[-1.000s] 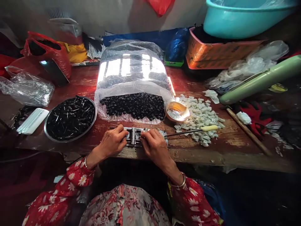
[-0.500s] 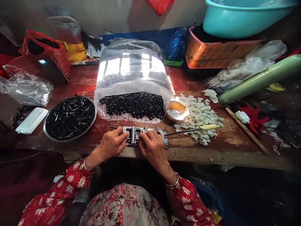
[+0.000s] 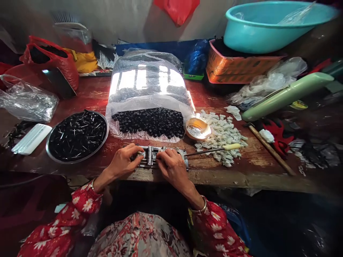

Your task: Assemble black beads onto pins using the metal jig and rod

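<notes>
A small metal vise [image 3: 150, 155] lies at the table's front edge, with a crossbar between its two sides. At its left end is my left hand [image 3: 123, 160], thumb and forefinger parted around that end with nothing visible between them. My right hand [image 3: 173, 166] rests on the vise's right part, fingers curled down; whatever they pinch is hidden. A thin rod with a pale yellow handle [image 3: 232, 146] reaches right from the vise. Behind it, a clear plastic bag [image 3: 148, 101] spills small black round parts [image 3: 150, 123]. To the left, a round metal tray [image 3: 48, 146] holds black pieces with metal pins.
A small tan bowl [image 3: 198, 129] with shiny pins stands beside a heap of whitish small pieces [image 3: 225, 132]. Right of these lie a wooden-handled hammer [image 3: 272, 150] and a green tube [image 3: 289, 96]. A turquoise basin [image 3: 254, 35] sits on an orange basket [image 3: 235, 67]. A white box [image 3: 31, 139] lies left.
My left thumb and forefinger have spread apart and drawn slightly left on the vise. The right hand stays on it. The whole view has shifted a little.
</notes>
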A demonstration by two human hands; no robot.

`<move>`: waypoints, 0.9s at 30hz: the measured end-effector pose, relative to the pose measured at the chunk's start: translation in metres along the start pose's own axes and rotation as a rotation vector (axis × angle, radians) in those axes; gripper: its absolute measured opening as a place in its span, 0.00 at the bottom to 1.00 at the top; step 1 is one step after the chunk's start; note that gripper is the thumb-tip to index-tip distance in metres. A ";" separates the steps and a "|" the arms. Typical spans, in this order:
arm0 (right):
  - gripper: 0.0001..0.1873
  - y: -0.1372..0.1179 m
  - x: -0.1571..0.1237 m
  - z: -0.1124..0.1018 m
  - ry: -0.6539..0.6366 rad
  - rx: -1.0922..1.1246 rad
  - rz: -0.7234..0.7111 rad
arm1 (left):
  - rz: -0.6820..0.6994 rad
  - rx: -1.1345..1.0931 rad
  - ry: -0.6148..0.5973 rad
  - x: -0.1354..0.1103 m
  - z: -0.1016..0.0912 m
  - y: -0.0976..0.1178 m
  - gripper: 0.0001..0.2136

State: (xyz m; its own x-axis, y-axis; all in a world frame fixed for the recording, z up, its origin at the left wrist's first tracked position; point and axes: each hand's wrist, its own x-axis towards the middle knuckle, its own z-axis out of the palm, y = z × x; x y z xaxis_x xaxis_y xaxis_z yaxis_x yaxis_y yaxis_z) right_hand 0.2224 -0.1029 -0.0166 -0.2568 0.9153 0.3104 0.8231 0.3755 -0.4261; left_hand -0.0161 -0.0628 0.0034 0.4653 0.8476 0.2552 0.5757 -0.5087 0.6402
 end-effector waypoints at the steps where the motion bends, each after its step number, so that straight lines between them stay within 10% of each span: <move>1: 0.04 0.002 0.002 -0.003 -0.023 0.053 -0.003 | -0.009 -0.033 0.007 0.005 -0.004 0.000 0.05; 7: 0.06 0.016 0.037 -0.019 -0.048 0.132 0.038 | -0.045 0.129 0.110 0.055 0.001 -0.010 0.06; 14: 0.15 0.039 0.114 -0.004 -0.214 -0.180 0.054 | -0.075 0.427 -0.114 0.111 0.022 -0.034 0.12; 27: 0.08 0.047 0.110 0.000 -0.175 -0.139 0.033 | 0.055 0.155 0.032 0.105 0.020 -0.049 0.07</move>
State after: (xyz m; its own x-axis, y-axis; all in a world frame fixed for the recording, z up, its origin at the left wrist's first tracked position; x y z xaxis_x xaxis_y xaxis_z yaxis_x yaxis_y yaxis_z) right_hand 0.2329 0.0149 -0.0023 -0.3029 0.9425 0.1412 0.8912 0.3326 -0.3085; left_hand 0.0177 0.0484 -0.0155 0.4785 0.8211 0.3113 0.6479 -0.5694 0.5059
